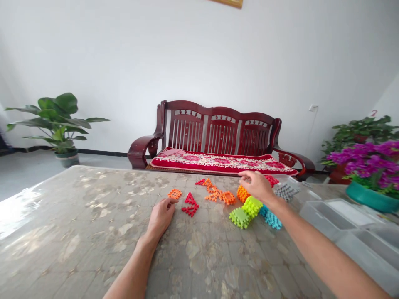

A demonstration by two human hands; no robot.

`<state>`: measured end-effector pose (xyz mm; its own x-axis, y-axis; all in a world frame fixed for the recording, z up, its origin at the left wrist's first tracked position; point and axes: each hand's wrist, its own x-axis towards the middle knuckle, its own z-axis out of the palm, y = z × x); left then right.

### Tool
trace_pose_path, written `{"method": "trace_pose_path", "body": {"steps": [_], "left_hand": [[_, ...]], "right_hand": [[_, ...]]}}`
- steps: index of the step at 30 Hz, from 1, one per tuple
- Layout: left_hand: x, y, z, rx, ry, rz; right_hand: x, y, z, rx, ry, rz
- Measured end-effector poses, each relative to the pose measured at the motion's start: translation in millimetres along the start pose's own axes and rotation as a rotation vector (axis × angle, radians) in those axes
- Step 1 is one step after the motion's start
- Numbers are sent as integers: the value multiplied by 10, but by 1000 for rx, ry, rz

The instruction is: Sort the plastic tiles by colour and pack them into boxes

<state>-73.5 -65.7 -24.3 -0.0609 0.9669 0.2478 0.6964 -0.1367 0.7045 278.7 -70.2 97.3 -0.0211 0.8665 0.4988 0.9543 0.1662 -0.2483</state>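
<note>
Left hand (161,213): fingers curled, tips right by the orange square (175,193), near the middle of the frame; I can't tell if they pinch it.
Right hand (258,185): fingers bent, by the orange stack (242,194), right of the middle; I can't tell if they hold anything.
Red pieces (190,209): lower middle, between the hands.
Green blocks (239,218): lower right of the middle.
Tabletop (93,245): under all these, bottom of the frame.

I can read no text, label, brand or number here; the small red mark (373,113) at the leafy right-hand plant (361,129) is too unclear for me.
</note>
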Motion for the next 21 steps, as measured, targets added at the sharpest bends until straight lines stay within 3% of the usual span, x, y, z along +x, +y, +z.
{"method": "trace_pose_path", "body": {"steps": [5,9,14,21], "left_hand": [[2,-11,7,-27,7,-8],[5,-19,12,-50,8,-10],[-5,9,12,-71,17,-32],[-15,13,23,-90,14,-35]], "right_hand": [[-234,-774,726,248,-356,-77],[-342,-1191,1099,212,-459,-115],[-409,-1397,1232,65,-451,-165],[-616,-1258,1139,34,-430,-193]]}}
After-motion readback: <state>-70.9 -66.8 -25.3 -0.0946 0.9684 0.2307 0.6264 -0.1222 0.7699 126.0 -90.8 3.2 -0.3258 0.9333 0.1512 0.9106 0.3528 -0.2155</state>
